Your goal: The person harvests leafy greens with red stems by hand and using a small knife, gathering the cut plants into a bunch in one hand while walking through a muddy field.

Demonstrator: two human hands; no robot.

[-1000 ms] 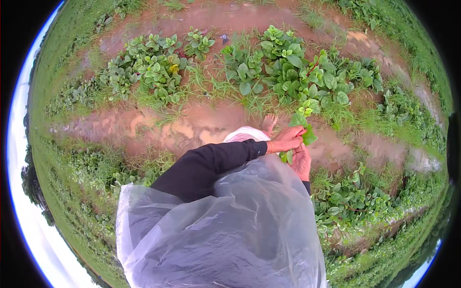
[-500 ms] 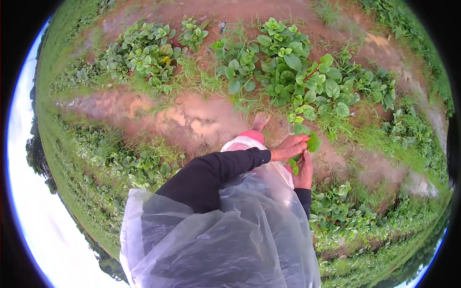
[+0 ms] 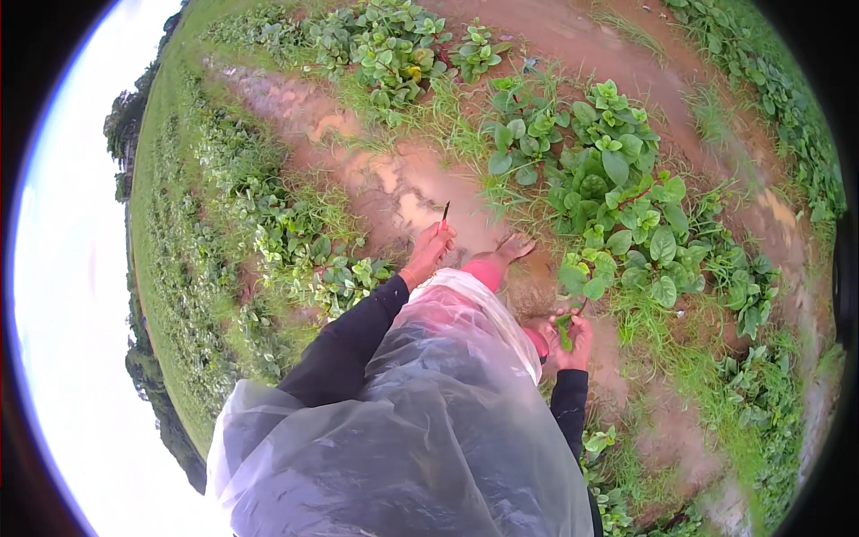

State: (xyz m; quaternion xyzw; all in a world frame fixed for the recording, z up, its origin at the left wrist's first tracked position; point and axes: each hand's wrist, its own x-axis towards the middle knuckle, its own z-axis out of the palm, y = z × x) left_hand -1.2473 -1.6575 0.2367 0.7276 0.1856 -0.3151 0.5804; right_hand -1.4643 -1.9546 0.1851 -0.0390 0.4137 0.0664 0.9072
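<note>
My left hand (image 3: 428,254) is closed around a small knife (image 3: 445,215) with a red handle and a dark, narrow blade that points up and away from me. Lower and to the right, my right hand (image 3: 574,346) pinches a short leafy stem (image 3: 564,331), its green leaves hanging toward my leg. Just beyond that hand grows a bushy plant (image 3: 617,170) with broad, glossy leaves and reddish stems. The two hands are well apart.
My bare foot (image 3: 514,248) stands on wet, muddy soil (image 3: 420,183) with puddles. Leafy rows (image 3: 259,201) run along the left, and more plants (image 3: 394,54) grow at the far side. A translucent plastic sheet (image 3: 385,447) covers my lap. Grass (image 3: 649,331) grows between plants.
My hands were together at the stem; they have now separated. The left moved left and up, showing the knife, while the right moved slightly down with the stem. The view has turned.
</note>
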